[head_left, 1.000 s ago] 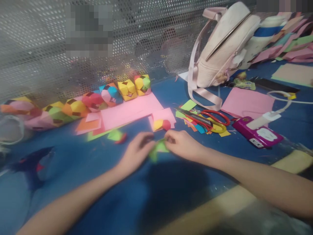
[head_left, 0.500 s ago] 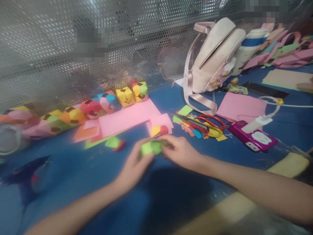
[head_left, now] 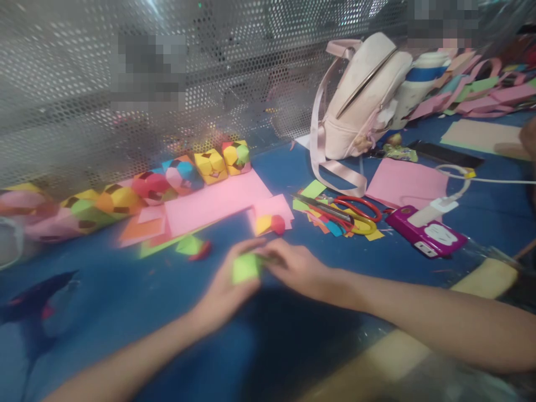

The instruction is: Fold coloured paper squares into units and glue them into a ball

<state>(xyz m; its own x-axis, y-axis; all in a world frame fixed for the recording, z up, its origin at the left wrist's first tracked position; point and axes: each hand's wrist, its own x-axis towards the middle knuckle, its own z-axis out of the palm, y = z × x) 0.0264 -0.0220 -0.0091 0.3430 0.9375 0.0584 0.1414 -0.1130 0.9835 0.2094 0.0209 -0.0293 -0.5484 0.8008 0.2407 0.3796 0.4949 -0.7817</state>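
Note:
A small folded piece of lime-green paper (head_left: 245,268) is held between my two hands above the blue table. My left hand (head_left: 228,279) is closed around its left side, thumb below and fingers above. At its right edge, the bent fingers of my right hand (head_left: 295,265) pinch together; the tips are blurred and partly hidden. Just beyond lie a yellow and red folded piece (head_left: 270,224) on pink paper and, to the left, a green and red folded piece (head_left: 190,245).
Folded paper balls (head_left: 154,186) line the mesh panel (head_left: 234,72) behind pink sheets (head_left: 209,204). Scissors (head_left: 355,215) rest on paper scraps. A purple power strip (head_left: 427,231), backpack (head_left: 364,95) and bottle (head_left: 419,84) stand right. A dark glue gun (head_left: 31,307) is at left.
The green paper has turned in my hands and now shows one squarish face. Both hands have shifted slightly down and left in the view, and the whole scene has slid a little left.

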